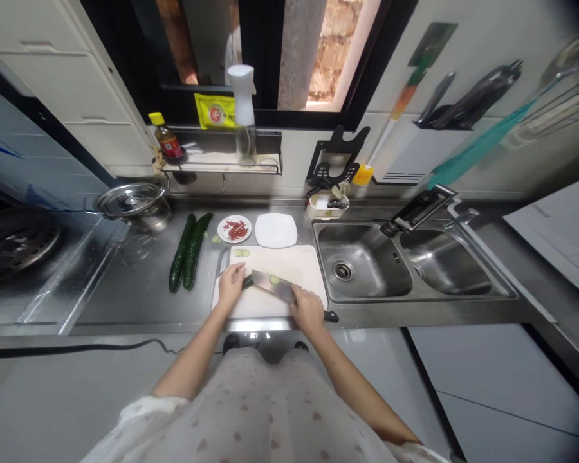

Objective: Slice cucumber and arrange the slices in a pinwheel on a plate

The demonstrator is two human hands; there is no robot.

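So the dark green cucumber piece [248, 281] is on the white rectangular cutting board [305, 262], just right of the left hand [231, 285], which is the nearer one. Those fingers look bent in and holding it, can't tell how tightly. Only a stub shows, so its long axis is hard to call. The right hand [309, 310] is wrapped round the black handle of a broad steel knife [284, 291], blade slanting far-left, tip end right by the stub.
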